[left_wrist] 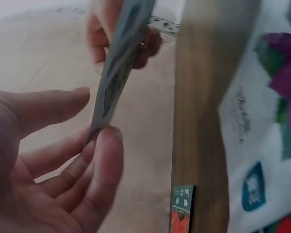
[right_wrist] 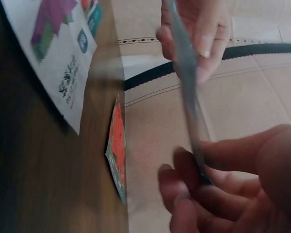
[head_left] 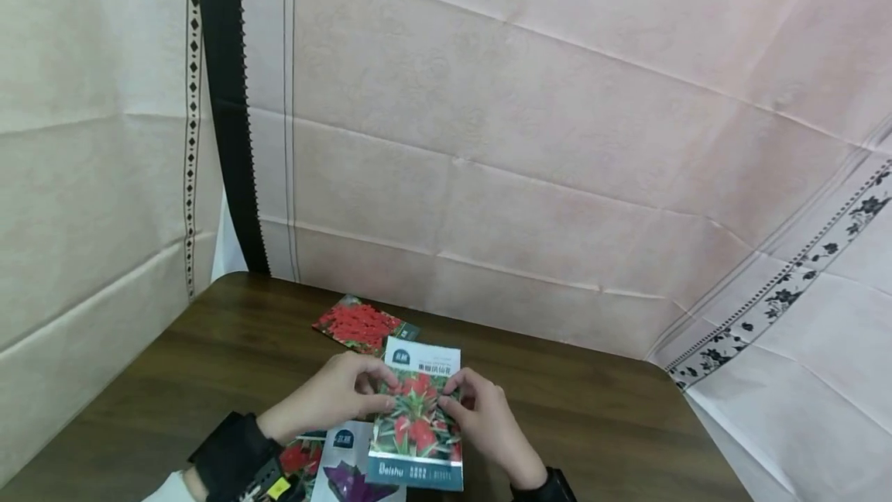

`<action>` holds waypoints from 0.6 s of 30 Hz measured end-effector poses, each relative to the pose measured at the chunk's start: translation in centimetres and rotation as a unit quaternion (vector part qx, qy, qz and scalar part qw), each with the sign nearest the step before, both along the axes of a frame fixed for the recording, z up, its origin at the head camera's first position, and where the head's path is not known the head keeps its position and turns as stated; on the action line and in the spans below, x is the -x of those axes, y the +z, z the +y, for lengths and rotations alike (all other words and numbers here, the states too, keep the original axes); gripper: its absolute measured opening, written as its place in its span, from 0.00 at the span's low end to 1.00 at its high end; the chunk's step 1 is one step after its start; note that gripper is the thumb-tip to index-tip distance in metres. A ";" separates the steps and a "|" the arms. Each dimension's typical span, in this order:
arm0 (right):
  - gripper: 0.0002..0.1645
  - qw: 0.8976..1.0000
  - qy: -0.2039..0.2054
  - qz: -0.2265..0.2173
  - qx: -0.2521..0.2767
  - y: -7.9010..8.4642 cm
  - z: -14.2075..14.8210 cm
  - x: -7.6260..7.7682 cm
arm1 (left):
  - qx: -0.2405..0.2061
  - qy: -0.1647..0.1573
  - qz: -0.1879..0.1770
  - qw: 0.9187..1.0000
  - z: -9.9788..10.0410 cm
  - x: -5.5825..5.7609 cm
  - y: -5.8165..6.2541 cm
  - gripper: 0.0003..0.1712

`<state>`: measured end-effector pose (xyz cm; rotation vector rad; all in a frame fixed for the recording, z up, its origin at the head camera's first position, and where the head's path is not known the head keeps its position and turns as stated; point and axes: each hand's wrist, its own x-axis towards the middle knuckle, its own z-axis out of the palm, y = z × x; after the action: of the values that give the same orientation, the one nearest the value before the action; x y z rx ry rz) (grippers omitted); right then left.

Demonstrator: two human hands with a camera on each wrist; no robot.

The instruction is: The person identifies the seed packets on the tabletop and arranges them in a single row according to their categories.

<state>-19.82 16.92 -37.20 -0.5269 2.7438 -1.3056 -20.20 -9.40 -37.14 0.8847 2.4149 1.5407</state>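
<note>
A person's left hand (head_left: 348, 390) and right hand (head_left: 485, 413) grip a flower packet (head_left: 416, 432) between them. Beyond the left hand lies a red-flowered packet (head_left: 354, 324); nearer the body, a purple-flowered packet (head_left: 351, 479).

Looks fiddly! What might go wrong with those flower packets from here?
The raised packet could slip, since the left hand and right hand hold it only with fingers near its sides. If dropped, it might shift the purple-flower packet lying below. The far red-flower packet sits close to the back edge of the table, so a bump could perhaps push it off.
</note>
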 end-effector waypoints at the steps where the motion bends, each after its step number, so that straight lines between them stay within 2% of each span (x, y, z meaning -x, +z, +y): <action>1: 0.06 1.000 0.016 -0.009 -0.008 0.0 0.1 -0.3 | 0.012 -0.005 0.008 1.000 0.0 -0.4 -0.1 0.14; 2: 0.06 0.999 0.033 -0.019 -0.011 0.0 0.2 -0.5 | 0.020 -0.012 0.012 1.000 0.0 -0.9 -0.2 0.14; 5: 0.05 0.995 0.083 -0.060 -0.014 0.0 0.7 -1.2 | 0.040 -0.028 -0.006 0.999 0.0 -2.1 -0.8 0.13; 9: 0.05 0.984 0.137 -0.109 -0.029 -0.2 1.0 -1.9 | 0.049 -0.042 -0.060 0.996 0.2 -3.4 -1.9 0.11; 12: 0.05 0.977 0.166 -0.123 -0.046 -0.5 1.2 -2.1 | 0.045 -0.056 -0.089 0.993 0.3 -4.1 -2.6 0.12; 15: 0.04 0.972 0.190 -0.123 -0.059 -0.8 1.5 -2.3 | 0.049 -0.064 -0.099 0.992 0.3 -4.5 -3.1 0.14; 18: 0.04 0.970 0.203 -0.120 -0.062 -1.1 1.7 -2.3 | 0.058 -0.056 -0.117 0.990 0.4 -4.6 -3.4 0.15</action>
<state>-17.49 18.57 -38.30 -0.8069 2.3395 -1.0168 -15.56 -8.96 -40.54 0.7560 2.2246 1.3644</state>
